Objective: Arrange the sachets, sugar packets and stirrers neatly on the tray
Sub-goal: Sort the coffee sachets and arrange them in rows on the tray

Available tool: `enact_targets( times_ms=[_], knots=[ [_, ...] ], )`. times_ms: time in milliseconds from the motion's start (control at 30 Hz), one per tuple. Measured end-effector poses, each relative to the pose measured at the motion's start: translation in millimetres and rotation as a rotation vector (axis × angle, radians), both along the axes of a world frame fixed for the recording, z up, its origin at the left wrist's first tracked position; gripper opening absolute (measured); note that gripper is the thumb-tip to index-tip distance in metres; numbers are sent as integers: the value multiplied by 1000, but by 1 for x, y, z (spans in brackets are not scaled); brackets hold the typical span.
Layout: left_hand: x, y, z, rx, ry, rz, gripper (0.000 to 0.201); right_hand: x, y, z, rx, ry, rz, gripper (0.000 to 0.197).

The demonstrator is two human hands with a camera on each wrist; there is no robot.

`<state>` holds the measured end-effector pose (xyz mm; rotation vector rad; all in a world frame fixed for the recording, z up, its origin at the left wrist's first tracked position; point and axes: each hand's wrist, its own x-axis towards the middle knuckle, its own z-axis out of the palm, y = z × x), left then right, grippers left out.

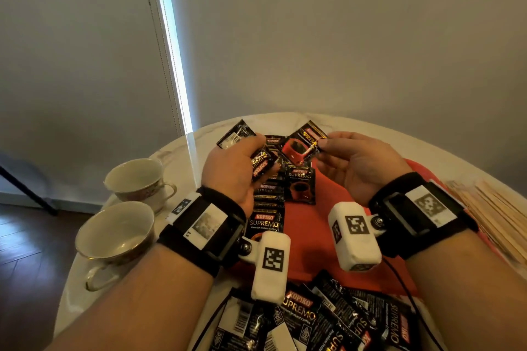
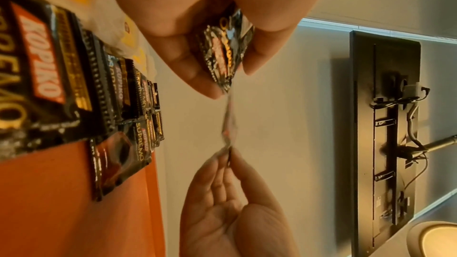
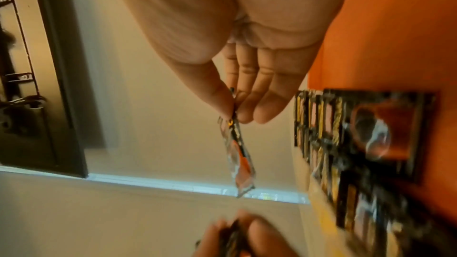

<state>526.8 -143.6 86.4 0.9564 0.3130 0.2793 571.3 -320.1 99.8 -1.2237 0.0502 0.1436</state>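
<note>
My left hand (image 1: 265, 157) grips a small bunch of black Kopiko sachets (image 1: 262, 164) above the far end of the red tray (image 1: 313, 236). Beside it my right hand (image 1: 322, 152) pinches one sachet (image 1: 299, 145) by its corner, held in the air. In the left wrist view the left hand (image 2: 230, 77) holds its bunch (image 2: 225, 50), and the right hand's sachet (image 2: 228, 120) shows edge-on. The right wrist view shows thumb and fingers (image 3: 247, 112) pinching that sachet (image 3: 237, 148). An overlapping row of sachets (image 1: 268, 202) lies along the tray's left side, with one more (image 1: 301, 185) beside it.
A loose pile of sachets (image 1: 313, 319) lies at the near table edge, with a black cable over it. Wooden stirrers (image 1: 490, 214) are heaped right of the tray. Two empty teacups (image 1: 137, 179) (image 1: 114, 234) stand at the left on the round marble table (image 1: 370, 125).
</note>
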Motion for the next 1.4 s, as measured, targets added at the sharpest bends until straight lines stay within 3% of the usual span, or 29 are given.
enact_targets(
  times_ms=[200,300,600,1067,1167,1267,1333,1400],
  knots=[
    [-4,3,6,19,46,3,4,7,-15,-25,-397,261,78,12],
    [-8,1,7,35,40,-10,6,10,-17,-31,-557,199,57,13],
    [-10,4,12,-2,112,-14,9,16,-6,-27,-665,123,90,15],
    [-8,3,8,10,120,-52,7,13,-5,-26,-471,92,78,13],
    [-3,-1,3,88,71,-63,21,3,-7,-13,-374,40,104,14],
    [-2,-3,0,105,25,-72,39,-13,-4,-1,-250,-11,266,23],
    [-4,-5,0,121,1,-101,42,-22,2,0,-237,-25,350,29],
    [-6,-7,0,151,-28,-130,41,-27,10,-3,-236,-62,312,30]
  ],
)
